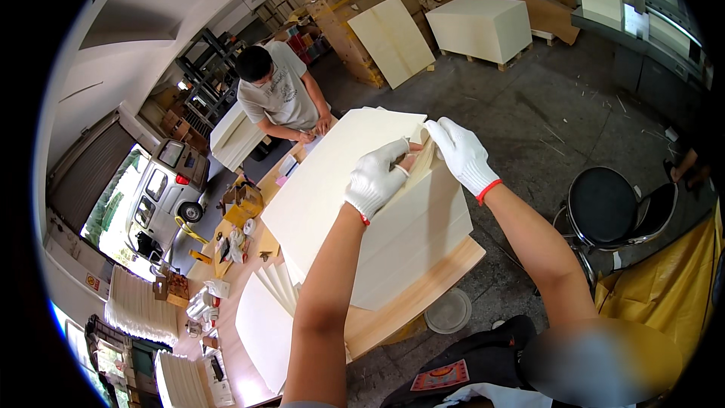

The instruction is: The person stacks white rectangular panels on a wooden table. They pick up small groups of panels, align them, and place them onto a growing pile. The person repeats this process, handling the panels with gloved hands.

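We work with two hands, each in a white knitted glove with a red cuff. Our left hand (pixel 375 177) is half curled, with bare fingertips (pixel 414 148) protruding from the glove at the sheet edges; we cannot tell whether it grips them. Our right hand (pixel 461 155) grasps the bent edges of several thin cream-white sheets (pixel 427 159), its fingers folded over their upper corner; its thumb is hidden. These sheets rise between the two hands.

Directly beneath both hands is the tall, angular stack of cream-white sheets (pixel 325 181), to which the bent sheets belong. The stack rests on a light brown wooden table (pixel 423 292), whose near edge shows below the hands. Below and left of our left hand, we locate a fanned batch of white sheets (pixel 260 325).

Beyond our left hand, a co-worker in a grey T-shirt (pixel 283 98) bends over the table's far end. Right of our right hand stands a round black-seated stool (pixel 602 206). Beyond our right hand, a cream-white rectangular block (pixel 483 26) sits on a pallet.
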The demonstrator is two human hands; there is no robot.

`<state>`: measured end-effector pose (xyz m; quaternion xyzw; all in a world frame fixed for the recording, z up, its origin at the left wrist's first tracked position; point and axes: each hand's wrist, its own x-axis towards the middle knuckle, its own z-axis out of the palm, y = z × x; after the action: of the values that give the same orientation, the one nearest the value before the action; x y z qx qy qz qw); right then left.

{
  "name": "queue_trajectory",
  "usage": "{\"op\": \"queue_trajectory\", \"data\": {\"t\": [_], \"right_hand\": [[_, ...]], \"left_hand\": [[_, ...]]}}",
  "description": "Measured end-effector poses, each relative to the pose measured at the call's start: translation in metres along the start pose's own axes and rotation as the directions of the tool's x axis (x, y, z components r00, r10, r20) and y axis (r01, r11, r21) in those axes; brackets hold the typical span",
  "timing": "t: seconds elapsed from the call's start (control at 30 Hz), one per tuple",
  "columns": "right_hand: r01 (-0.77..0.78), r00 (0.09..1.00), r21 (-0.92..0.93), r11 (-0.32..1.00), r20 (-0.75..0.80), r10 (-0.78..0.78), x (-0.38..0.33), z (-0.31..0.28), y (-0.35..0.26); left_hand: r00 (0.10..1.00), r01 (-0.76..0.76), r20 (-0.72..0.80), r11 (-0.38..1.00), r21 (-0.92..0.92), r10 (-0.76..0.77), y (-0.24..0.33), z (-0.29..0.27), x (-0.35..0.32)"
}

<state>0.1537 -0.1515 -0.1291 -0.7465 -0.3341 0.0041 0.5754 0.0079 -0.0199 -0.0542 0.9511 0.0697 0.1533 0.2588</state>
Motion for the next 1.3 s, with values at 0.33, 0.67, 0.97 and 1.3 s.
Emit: {"op": "queue_trajectory", "data": {"t": [0.33, 0.67, 0.97, 1.3], "right_hand": [[-0.029, 1.000, 0.018, 0.999, -0.003, 0.029, -0.002, 0.001, -0.003], [-0.032, 0.999, 0.053, 0.998, -0.005, 0.032, -0.003, 0.004, -0.001], [-0.060, 0.998, 0.036, 0.998, 0.000, 0.061, -0.003, -0.001, -0.002], [-0.059, 0.998, 0.073, 0.996, -0.031, 0.062, -0.005, 0.003, -0.003]], "left_hand": [[0.998, 0.055, -0.015, 0.998, 0.022, -0.055, 0.005, -0.001, -0.003], [1.000, 0.025, 0.006, 0.992, 0.120, -0.026, -0.001, 0.002, -0.003], [0.996, 0.077, 0.045, 0.992, 0.103, -0.082, 0.011, -0.001, -0.001], [1.000, -0.008, 0.026, 0.993, 0.120, 0.005, 0.001, 0.000, -0.003]]}}
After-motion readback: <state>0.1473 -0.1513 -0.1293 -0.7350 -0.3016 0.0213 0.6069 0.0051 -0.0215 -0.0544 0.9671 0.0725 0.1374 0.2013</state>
